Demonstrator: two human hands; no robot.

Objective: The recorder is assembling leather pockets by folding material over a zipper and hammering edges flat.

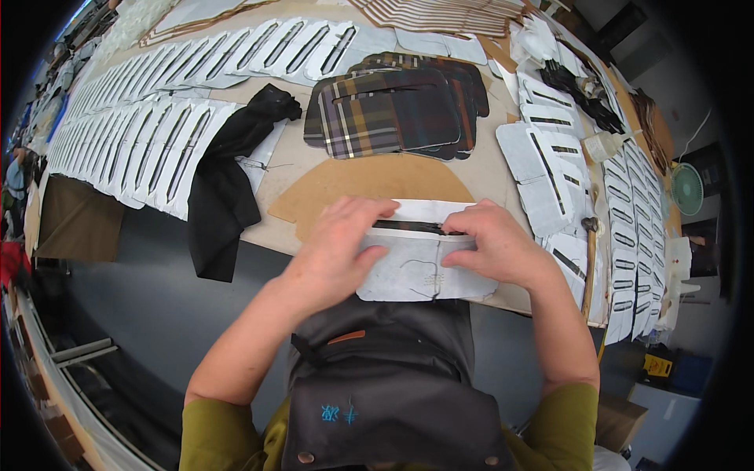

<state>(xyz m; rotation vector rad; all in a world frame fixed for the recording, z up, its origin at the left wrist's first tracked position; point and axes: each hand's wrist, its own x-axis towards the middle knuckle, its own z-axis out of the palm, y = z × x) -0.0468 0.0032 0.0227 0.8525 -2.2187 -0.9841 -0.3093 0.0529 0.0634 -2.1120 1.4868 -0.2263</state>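
A white-backed fabric panel [397, 271] with rounded lower corners lies in front of me at the table's near edge. A dark slit [408, 227] runs across its upper part, and loose dark threads trail over its lower half. My left hand [334, 243] holds the panel at the slit's left end, its thumb bent lower down and apart from the index finger. At the other end, my right hand [499, 245] grips it with curled fingers, the index fingertip at the slit. Fingers partly hide both side edges. Beneath the panel's far side lies a tan card sheet [377, 179].
Beyond the card lie stacked plaid fabric panels [385, 110]. A black cloth [228, 173] hangs over the table edge at left. Rows of white slit panels [141, 149] spread left, with more panels [538, 177] at right. A wooden-handled tool [590, 259] lies near the right edge.
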